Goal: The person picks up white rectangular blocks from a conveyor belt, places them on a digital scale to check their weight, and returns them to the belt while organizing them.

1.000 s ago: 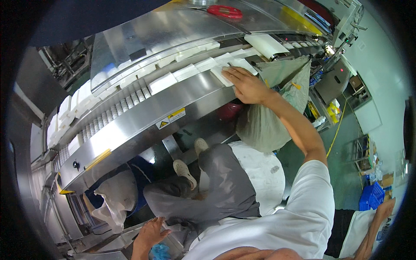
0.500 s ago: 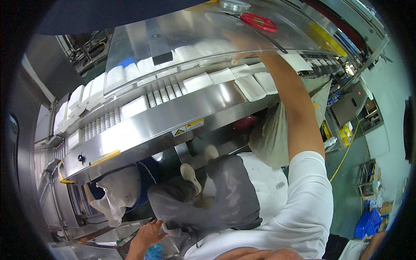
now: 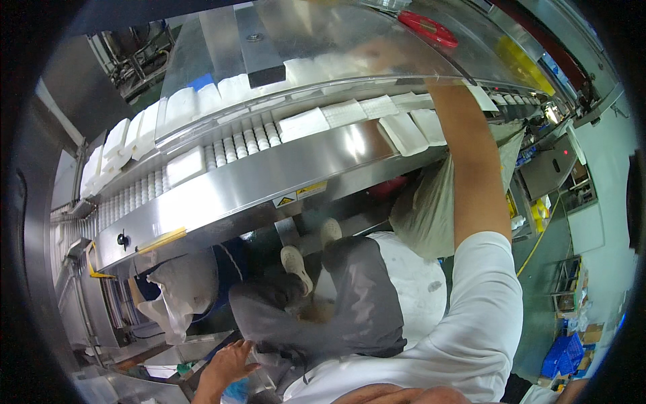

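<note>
My right hand (image 3: pixel 390 55) reaches under the clear plastic cover (image 3: pixel 336 40), where it is blurred behind the panel. It is over a row of white folded, tissue-like packs (image 3: pixel 304 73); whether it grips one is not visible. Below, more flat white packs (image 3: pixel 303 125) lie on the roller conveyor (image 3: pixel 235 148), and two white pieces (image 3: pixel 405 135) lie over its near steel edge. My left hand (image 3: pixel 230 363) rests low beside my bent grey-trousered leg, fingers spread and nothing visible in it.
A red oval tool (image 3: pixel 428 29) lies on top of the cover. A steel rail (image 3: pixel 229 192) runs along the conveyor's near side. Beneath it hang a pale cloth bag (image 3: pixel 431 209) and a white plastic bag (image 3: pixel 182 289). A blue crate (image 3: pixel 564 353) stands at the far right.
Packs on the rollers have shifted left; the one near the left end has left its spot. My right arm has moved slightly right in view, and the view has turned a little.
</note>
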`<state>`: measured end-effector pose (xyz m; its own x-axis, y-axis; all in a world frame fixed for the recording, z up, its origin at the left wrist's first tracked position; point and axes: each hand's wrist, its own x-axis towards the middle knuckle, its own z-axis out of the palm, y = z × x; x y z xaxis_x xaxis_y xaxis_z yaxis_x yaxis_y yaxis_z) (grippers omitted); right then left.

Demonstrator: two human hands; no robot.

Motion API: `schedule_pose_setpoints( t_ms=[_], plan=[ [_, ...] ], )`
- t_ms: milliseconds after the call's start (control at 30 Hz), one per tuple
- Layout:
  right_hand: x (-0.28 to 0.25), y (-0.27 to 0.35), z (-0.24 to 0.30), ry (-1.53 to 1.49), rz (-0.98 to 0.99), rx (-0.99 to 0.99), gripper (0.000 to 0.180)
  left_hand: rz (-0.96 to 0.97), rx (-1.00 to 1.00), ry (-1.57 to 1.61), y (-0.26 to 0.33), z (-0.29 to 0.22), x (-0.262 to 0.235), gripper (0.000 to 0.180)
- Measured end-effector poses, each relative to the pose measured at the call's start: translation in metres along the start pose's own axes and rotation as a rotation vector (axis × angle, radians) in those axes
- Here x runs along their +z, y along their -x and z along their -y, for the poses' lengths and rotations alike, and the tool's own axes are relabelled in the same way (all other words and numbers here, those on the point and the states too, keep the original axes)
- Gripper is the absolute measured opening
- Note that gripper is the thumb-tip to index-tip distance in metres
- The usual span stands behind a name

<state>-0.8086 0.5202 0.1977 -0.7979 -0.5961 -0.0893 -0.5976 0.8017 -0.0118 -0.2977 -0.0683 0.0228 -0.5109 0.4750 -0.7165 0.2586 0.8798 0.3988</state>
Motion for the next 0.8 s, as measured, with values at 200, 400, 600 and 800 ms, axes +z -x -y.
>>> schedule_pose_setpoints(
  t_ms=[200,400,600,800],
  plan=[
    [-0.004,0.009,0.004,-0.013,-0.078,0.035,0.061,-0.022,0.085,0.030,0.001,0.013,0.014,0.068],
    [-0.005,0.051,0.013,0.005,-0.301,0.154,0.056,-0.039,0.073,-0.001,0.002,0.006,0.004,0.066],
    [0.013,0.107,0.125,-0.057,-0.454,0.081,0.053,-0.086,0.099,0.019,0.005,0.003,0.013,0.067],
    [0.082,0.146,0.213,0.421,-0.454,-0.001,0.051,-0.051,0.127,0.015,0.004,0.007,0.017,0.068]
  ],
)
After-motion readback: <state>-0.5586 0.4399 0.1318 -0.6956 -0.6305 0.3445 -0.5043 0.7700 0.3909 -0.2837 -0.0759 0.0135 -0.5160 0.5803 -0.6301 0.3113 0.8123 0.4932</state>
